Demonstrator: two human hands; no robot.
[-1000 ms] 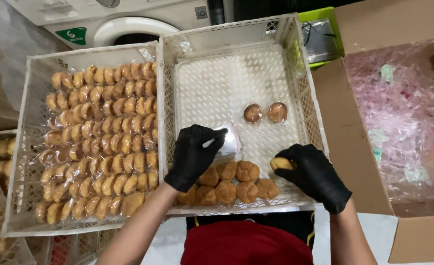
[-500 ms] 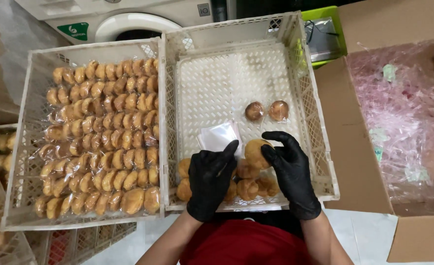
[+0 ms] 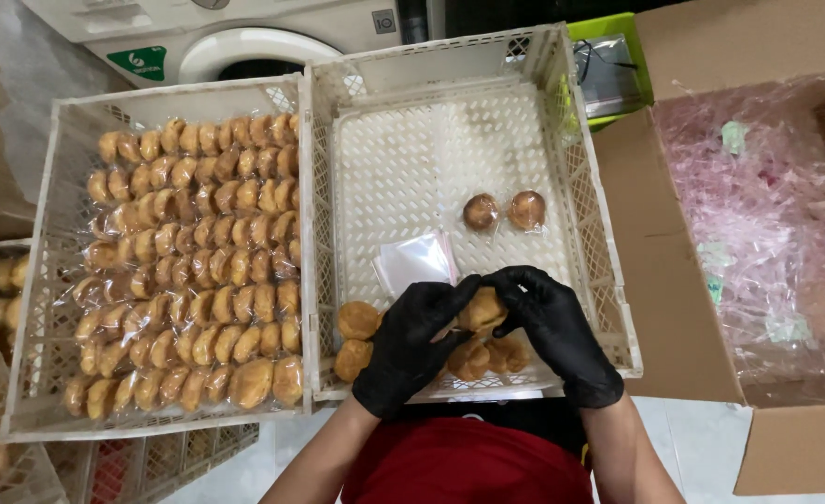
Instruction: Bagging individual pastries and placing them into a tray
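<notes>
Both hands wear black gloves and meet over the near edge of the right white crate (image 3: 599, 224). My left hand (image 3: 412, 341) and my right hand (image 3: 552, 327) together hold one round golden pastry (image 3: 482, 308) between their fingertips. A small stack of clear plastic bags (image 3: 414, 261) lies just beyond my left hand. Unwrapped pastries (image 3: 356, 322) sit in the crate's near row, partly hidden under my hands. Two bagged pastries (image 3: 504, 211) lie further back in the same crate.
The left white crate (image 3: 44, 280) is packed with rows of bagged pastries (image 3: 198, 261). An open cardboard box (image 3: 674, 280) lined with pink plastic stands at the right. A white appliance (image 3: 244, 37) is behind the crates. More crates sit lower left.
My right hand brought a pastry from the crate's near right to the middle. My left hand let go of the bag stack and closed in on the same pastry.
</notes>
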